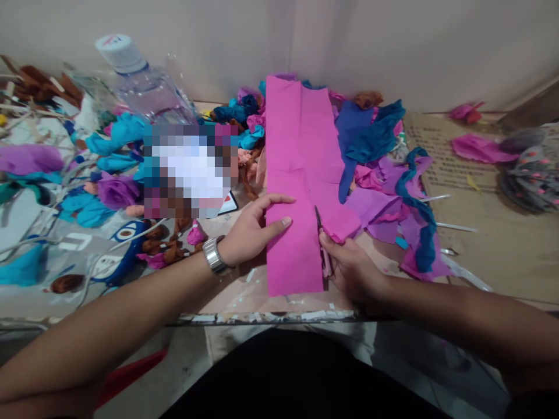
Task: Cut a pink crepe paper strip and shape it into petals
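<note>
A long sheet of bright pink crepe paper [293, 244] lies from the table's front toward the wall, its lower part split by a cut along the right side. My left hand [257, 227] rests on the sheet's left edge, fingers stretched out and thumb apart. A metal watch is on that wrist. My right hand [349, 262] grips small scissors [325, 262] with pink handles. Their dark blades point away from me into the cut. A loose pink flap [338, 221] folds over beside the blades, near my right thumb.
A clear plastic bottle [146, 87] with a white cap stands at the back left. Crumpled blue and purple paper scraps [371, 137] lie right of the sheet, by flat cardboard [463, 233]. Paper flowers [116, 189] and cables crowd the left. A blurred patch hides one area.
</note>
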Available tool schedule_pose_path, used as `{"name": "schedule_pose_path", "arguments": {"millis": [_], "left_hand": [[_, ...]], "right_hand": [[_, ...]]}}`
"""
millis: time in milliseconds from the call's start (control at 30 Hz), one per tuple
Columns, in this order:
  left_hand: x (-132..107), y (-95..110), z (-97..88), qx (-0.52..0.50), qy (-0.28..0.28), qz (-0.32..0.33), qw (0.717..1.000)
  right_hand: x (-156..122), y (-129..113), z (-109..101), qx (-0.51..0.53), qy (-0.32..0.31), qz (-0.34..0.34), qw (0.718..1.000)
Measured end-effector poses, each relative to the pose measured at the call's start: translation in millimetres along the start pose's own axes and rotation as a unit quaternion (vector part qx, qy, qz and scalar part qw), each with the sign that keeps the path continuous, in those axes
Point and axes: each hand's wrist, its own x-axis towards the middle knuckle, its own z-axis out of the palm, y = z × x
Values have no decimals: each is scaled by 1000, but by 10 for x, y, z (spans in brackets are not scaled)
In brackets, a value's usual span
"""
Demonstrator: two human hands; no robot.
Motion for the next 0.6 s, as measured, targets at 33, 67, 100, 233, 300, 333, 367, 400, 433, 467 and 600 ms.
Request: {"name": "schedule_pose_path", "arguments": {"millis": [33,67,100,233,300,333,367,400,433,467,600], "left_hand": [[6,-17,-5,-7,1,-9,1000],[9,-29,-8,-10,0,-19,1000],[7,-36,-9,-10,0,-30,999],[-20,4,1,4,-1,-43,999],[-34,45,8,12,-2,-42,999],[-39,64,11,14,-3,-43,999],[-44,79,13,14,-5,-45,999],[-48,90,15,10,-7,-48,999],[-51,97,17,3,-10,-50,999],[-53,101,18,-5,-13,-51,999],[-53,108,23,-14,-17,-40,999]], "right_hand": [[-2,-1,4,1,-1,-3,1000],[-4,-3,6,1,-2,-5,1000],[-5,-5,8,0,-4,-8,1000],[-2,-10,4,-5,-7,-16,1000],[2,-9,1,0,-7,-24,1000],[4,-8,0,5,-7,-28,1000],[5,-8,-1,10,-8,-30,999],[7,-7,-1,16,-9,-32,999],[9,-6,-3,20,-8,-34,999],[11,-4,-6,22,-8,-35,999],[29,12,-27,24,-12,-42,999]]}}
